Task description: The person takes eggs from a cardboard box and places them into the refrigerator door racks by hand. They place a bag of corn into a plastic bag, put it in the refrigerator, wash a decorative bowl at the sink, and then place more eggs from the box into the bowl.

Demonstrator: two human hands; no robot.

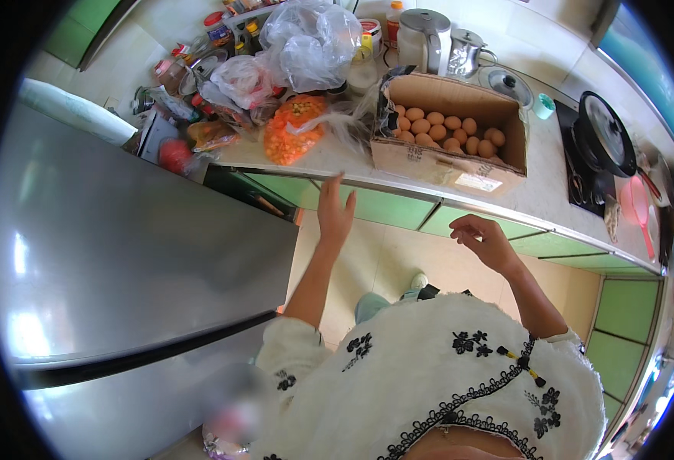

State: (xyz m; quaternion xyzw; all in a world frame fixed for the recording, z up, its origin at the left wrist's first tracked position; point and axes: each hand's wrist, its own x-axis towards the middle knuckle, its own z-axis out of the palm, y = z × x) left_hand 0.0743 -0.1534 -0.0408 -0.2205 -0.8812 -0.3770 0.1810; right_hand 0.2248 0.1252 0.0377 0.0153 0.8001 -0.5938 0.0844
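My left hand [335, 210] hovers before the counter's front edge, fingers apart and holding nothing. Just beyond it lies an orange mesh bag [295, 129] of small yellow-orange pieces, with a clear plastic bag [343, 123] trailing from it. My right hand [481, 238] hangs in the air in front of the green cabinet doors, fingers loosely curled, with nothing seen in it. Behind that hand, an open cardboard box [423, 158] stands on the counter [550, 201]. Many brown eggs [437, 132] rest inside the box.
A grey refrigerator [141, 241] fills the left side. Clear plastic bags [314, 49], jars and bottles crowd the counter's back left. An electric kettle [423, 40] and a metal pot [466, 54] stand behind the box. To the right, a lidded black pan [604, 135] sits by a pink strainer [634, 201].
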